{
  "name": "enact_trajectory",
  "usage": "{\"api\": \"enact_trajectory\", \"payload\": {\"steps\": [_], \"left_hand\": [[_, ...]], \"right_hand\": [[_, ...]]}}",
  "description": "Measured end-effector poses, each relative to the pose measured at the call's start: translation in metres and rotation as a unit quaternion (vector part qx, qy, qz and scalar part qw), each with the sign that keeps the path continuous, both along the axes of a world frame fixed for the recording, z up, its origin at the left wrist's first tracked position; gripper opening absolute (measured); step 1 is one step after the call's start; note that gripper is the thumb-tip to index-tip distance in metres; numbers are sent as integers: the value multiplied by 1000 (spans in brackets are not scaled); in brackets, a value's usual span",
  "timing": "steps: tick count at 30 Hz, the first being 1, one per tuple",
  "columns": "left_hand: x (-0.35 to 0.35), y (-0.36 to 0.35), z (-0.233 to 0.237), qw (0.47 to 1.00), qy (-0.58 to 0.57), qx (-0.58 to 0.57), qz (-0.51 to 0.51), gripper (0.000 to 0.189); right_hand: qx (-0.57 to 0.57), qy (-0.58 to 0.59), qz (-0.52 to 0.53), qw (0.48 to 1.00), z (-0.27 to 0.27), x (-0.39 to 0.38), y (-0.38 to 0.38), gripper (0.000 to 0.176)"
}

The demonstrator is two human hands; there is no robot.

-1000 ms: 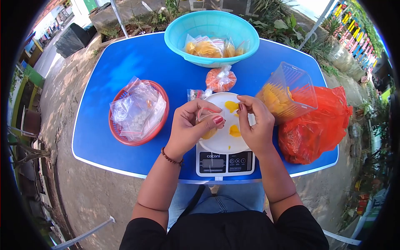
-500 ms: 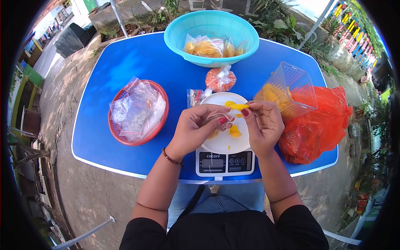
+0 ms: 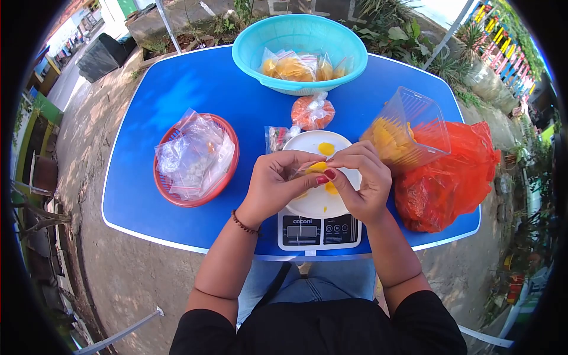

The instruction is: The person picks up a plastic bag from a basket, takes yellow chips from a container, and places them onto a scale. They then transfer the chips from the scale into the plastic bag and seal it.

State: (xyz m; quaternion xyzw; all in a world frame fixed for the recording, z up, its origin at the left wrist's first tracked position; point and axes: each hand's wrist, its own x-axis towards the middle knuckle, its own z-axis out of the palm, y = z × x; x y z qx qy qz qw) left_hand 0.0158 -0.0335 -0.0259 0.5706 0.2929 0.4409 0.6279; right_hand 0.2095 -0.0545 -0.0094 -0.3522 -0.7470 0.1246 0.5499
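Note:
My left hand is closed on a small clear plastic bag over the plate. My right hand meets it, thumb and fingertips pinched at the end of a thin yellow chip at the bag's mouth. The fingers partly hide both bag and chip. Under the hands, a white plate rests on a kitchen scale with a dark front panel. Other yellow chips lie on the plate.
The blue table holds a red basket of clear bags, a turquoise basin with filled bags, and a tied bag of orange food. At right, a clear container of yellow chips leans against a red plastic bag.
My right hand has moved slightly left and down, bringing the yellow chip from above the plate to the bag's mouth. My left hand keeps its grip on the bag.

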Motion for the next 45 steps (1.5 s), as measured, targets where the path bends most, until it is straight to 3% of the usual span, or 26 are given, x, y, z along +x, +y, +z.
{"api": "enact_trajectory", "payload": {"steps": [2,8,14,17,20,21,24,36,39,45], "left_hand": [[-2,1,-4,1000,6,-13,-11,33],[-4,3,0,994,-62,-80,-41,29],[-7,3,1,999,-27,5,-33,26],[-7,9,0,988,-146,-31,43,25],[-13,12,0,965,-231,-76,99,22],[-13,15,-3,969,-215,-57,110,22],[-10,14,-3,976,-154,-34,149,23],[-8,13,1,970,-203,-90,102,27],[-8,12,0,973,-190,-99,91,27],[-3,6,-5,992,-46,12,114,20]], "right_hand": [[1,-48,-19,999,7,-1,-1,14],[-51,-47,-13,998,3,1,-2,10],[-20,-7,-33,999,-2,2,2,12],[-89,72,-50,992,6,-10,-4,15],[-42,-194,-53,979,-1,-4,0,19],[-58,-231,-39,971,-1,-8,-2,21],[-68,-256,-31,964,-6,-17,-6,22],[-81,-245,-28,966,-11,-5,4,14],[-65,-178,-45,981,-16,-3,8,13],[-105,114,-78,985,-19,-1,5,11]]}}
